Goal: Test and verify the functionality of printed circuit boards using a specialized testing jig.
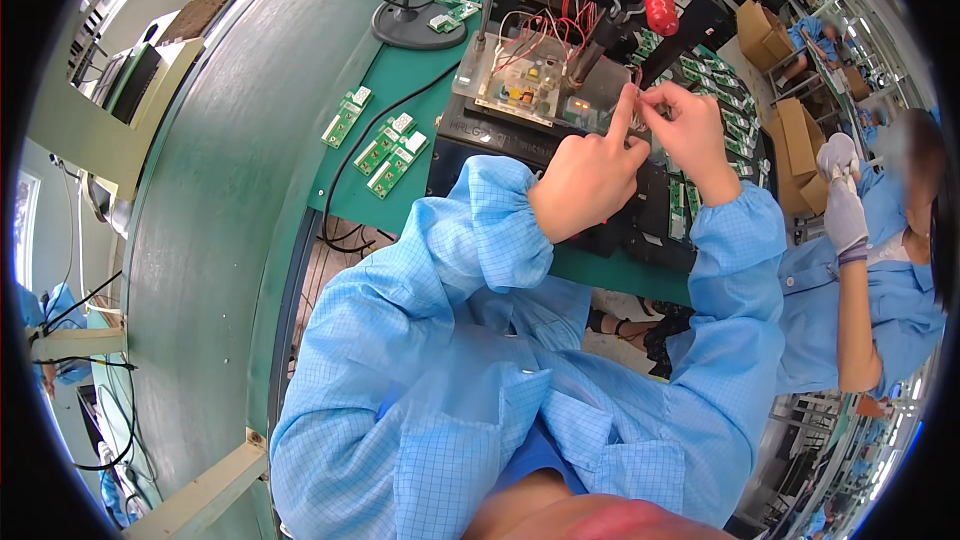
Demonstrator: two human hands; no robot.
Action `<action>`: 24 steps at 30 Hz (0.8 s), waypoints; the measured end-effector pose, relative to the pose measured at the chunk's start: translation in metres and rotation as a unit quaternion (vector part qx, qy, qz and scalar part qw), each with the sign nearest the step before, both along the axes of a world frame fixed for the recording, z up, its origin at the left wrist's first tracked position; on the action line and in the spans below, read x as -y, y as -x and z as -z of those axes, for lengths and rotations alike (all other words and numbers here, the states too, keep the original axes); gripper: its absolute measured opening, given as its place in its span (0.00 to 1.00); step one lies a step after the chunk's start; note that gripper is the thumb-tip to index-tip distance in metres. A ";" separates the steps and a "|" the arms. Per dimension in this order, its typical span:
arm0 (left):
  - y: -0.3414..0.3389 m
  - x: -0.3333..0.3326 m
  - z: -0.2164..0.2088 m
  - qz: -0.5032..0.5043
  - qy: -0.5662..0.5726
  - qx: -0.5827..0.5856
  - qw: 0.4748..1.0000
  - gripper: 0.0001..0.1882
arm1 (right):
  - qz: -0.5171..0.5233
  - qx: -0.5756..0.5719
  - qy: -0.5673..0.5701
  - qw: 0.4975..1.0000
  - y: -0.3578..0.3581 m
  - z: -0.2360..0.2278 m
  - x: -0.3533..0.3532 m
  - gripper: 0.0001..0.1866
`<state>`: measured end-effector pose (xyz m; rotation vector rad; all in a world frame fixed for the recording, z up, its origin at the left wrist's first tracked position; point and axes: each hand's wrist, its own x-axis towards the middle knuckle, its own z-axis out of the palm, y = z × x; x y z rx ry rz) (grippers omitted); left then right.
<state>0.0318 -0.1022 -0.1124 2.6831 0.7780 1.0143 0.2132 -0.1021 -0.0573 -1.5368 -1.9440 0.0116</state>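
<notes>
Both my hands are over a black test fixture (495, 145) with a clear top plate. My left hand (590, 178) has its index finger stretched toward the plate's right side, the other fingers curled, and nothing visible in it. Close to that fingertip, my right hand (692, 130) pinches with thumb and index finger; whatever is between them is too small or hidden to name. Beside my fingers stands a toggle clamp with a red handle (660, 5). Red and white wires (540, 32) run over a circuit board (525, 80) under the plate. Small orange lights (580, 106) glow near my left hand.
Green circuit boards (392, 158) lie on the green mat left of the fixture; several more (740, 120) fill the black surface at right. A black cable crosses the mat near a round black stand base (418, 28). At far right is a co-worker's gloved hand (845, 215), near cardboard boxes (797, 155).
</notes>
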 end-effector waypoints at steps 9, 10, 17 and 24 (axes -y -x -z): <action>0.008 0.022 0.021 0.135 -0.002 0.111 0.985 0.10 | -0.092 0.102 -0.326 0.936 0.056 -0.076 -0.009 0.21; 0.011 0.024 0.022 0.143 -0.002 0.108 0.984 0.10 | -0.091 0.169 -0.331 0.924 0.056 -0.080 -0.018 0.18; 0.021 0.022 0.035 0.151 -0.014 0.101 0.983 0.07 | -0.006 0.039 -0.312 0.949 0.074 -0.146 -0.040 0.13; 0.025 0.022 0.032 0.160 -0.014 0.102 0.982 0.05 | -0.042 0.086 -0.359 0.928 0.086 -0.123 -0.032 0.10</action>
